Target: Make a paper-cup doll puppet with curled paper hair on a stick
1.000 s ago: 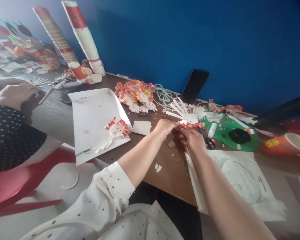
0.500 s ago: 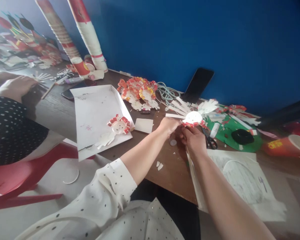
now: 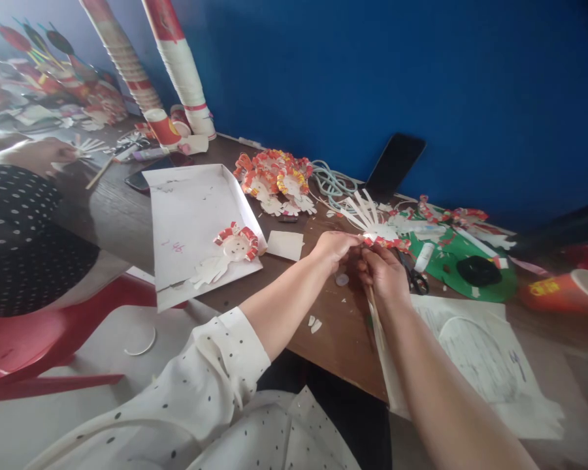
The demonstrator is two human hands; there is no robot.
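Both hands hold one cut paper cup (image 3: 379,232), with a round white base, long white strips fanning upward and red-and-white curled strips along the near edge. My left hand (image 3: 337,250) pinches its left side; my right hand (image 3: 383,269) grips its near edge from below, with fingers bent. The fingertips partly hide the curled strips. Scissors (image 3: 418,281) with dark handles lie just right of my right hand. On a white paper sheet (image 3: 181,196) to the left rests a similar cup cutout (image 3: 236,247) with curled red strips and a drawn face.
A pile of orange-red curled cutouts (image 3: 277,176) sits by the blue wall. A dark phone (image 3: 396,163) leans there near a coiled cable (image 3: 330,179). At right are a green sheet (image 3: 451,261) and a paper cup (image 3: 563,290). Another person's hand (image 3: 36,155) works at far left.
The held cup cutout has tilted, so its round base shows less and its white strips point more upward. At far left the other person's hand has moved to a fanned white cutout.
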